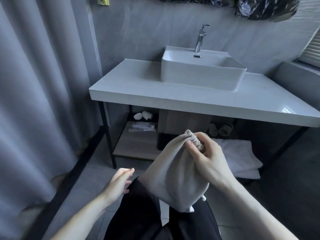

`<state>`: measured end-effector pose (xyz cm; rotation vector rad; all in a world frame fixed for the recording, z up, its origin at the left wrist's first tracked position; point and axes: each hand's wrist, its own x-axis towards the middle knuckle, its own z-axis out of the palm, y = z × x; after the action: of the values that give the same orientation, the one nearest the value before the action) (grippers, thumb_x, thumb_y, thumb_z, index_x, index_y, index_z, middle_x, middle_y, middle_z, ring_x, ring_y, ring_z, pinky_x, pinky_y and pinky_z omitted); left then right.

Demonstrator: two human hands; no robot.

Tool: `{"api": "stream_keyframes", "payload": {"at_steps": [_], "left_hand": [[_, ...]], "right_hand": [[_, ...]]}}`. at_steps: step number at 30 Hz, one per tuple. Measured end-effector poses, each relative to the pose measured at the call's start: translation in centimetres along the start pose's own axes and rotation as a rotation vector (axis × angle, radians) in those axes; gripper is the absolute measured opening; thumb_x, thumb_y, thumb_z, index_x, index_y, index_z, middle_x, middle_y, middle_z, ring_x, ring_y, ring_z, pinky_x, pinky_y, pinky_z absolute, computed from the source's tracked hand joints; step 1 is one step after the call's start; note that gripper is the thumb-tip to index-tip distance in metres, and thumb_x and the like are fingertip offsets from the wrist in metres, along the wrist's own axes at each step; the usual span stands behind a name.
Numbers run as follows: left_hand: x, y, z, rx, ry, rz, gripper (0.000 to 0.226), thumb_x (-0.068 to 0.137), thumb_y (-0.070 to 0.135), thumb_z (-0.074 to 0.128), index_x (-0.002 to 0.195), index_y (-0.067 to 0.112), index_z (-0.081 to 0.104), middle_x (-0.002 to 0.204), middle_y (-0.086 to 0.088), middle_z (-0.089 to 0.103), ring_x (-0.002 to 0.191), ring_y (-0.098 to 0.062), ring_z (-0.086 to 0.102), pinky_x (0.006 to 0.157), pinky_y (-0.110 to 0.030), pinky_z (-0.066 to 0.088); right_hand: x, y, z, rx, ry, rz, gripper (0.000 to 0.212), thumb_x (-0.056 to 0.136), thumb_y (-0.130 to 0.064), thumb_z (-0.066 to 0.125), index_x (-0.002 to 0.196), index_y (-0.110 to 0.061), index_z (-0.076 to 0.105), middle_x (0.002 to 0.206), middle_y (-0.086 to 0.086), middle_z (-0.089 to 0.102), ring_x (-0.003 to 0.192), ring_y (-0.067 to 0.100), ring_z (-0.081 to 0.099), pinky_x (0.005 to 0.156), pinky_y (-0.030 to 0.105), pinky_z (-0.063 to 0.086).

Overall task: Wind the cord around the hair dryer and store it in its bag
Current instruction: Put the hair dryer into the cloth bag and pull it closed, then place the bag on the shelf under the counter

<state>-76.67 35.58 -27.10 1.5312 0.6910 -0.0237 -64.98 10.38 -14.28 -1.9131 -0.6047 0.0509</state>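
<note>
A pale grey cloth bag (174, 175) hangs full and rounded in front of me, over my dark trousers. My right hand (206, 158) is shut on its gathered, puckered neck at the top. The hair dryer and its cord are hidden; the bag's bulge is all that shows. A white cord end (204, 198) pokes out at the bag's lower right. My left hand (119, 182) hovers to the left of the bag, fingers loosely apart, holding nothing and not touching the cloth.
A white counter (155, 94) with a square basin (199, 70) and a chrome tap (200, 38) stands ahead. Under it are a wooden shelf (136, 144) with small packets, slippers (220, 129) and folded white towels (239, 158). A grey curtain (34, 101) hangs at the left.
</note>
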Motion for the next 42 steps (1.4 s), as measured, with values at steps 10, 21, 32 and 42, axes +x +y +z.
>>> {"api": "stream_keyframes", "payload": {"at_steps": [10, 21, 32, 42], "left_hand": [[2.9, 0.9, 4.3, -0.371, -0.185, -0.117, 0.118, 0.046, 0.091, 0.081, 0.146, 0.034, 0.057, 0.151, 0.002, 0.062, 0.13, -0.024, 0.066, 0.106, -0.046, 0.057], [8.1, 2.5, 10.0, -0.282, -0.115, -0.187, 0.059, 0.079, 0.059, 0.084, 0.117, 0.014, 0.084, 0.112, -0.007, 0.085, 0.105, -0.023, 0.081, 0.093, -0.036, 0.06], [23.9, 1.5, 9.4, -0.204, 0.028, -0.33, 0.12, 0.039, 0.076, 0.096, 0.136, 0.014, 0.062, 0.117, -0.014, 0.08, 0.098, -0.035, 0.081, 0.092, -0.051, 0.065], [37.3, -0.6, 12.9, -0.285, -0.031, -0.366, 0.053, 0.085, 0.058, 0.076, 0.111, 0.012, 0.085, 0.106, -0.016, 0.085, 0.102, -0.035, 0.079, 0.1, -0.05, 0.06]], "right_hand": [[3.4, 0.7, -1.5, 0.417, 0.193, 0.124, 0.022, 0.11, -0.03, 0.059, 0.102, -0.019, 0.075, 0.088, -0.001, 0.076, 0.089, 0.011, 0.069, 0.088, 0.037, 0.054], [6.1, 13.3, -2.0, 0.675, 0.385, 0.614, 0.026, 0.105, -0.039, 0.066, 0.121, -0.022, 0.077, 0.127, 0.008, 0.08, 0.122, 0.026, 0.073, 0.116, 0.052, 0.052], [13.2, 26.8, 2.5, 0.715, 0.295, 0.909, 0.027, 0.101, -0.018, 0.071, 0.124, -0.003, 0.074, 0.121, 0.028, 0.079, 0.111, 0.041, 0.075, 0.102, 0.053, 0.056], [22.6, 37.3, 7.4, 0.727, 0.4, 0.997, 0.009, 0.105, -0.023, 0.069, 0.112, -0.028, 0.071, 0.109, -0.003, 0.076, 0.109, 0.031, 0.073, 0.086, 0.053, 0.063]]}}
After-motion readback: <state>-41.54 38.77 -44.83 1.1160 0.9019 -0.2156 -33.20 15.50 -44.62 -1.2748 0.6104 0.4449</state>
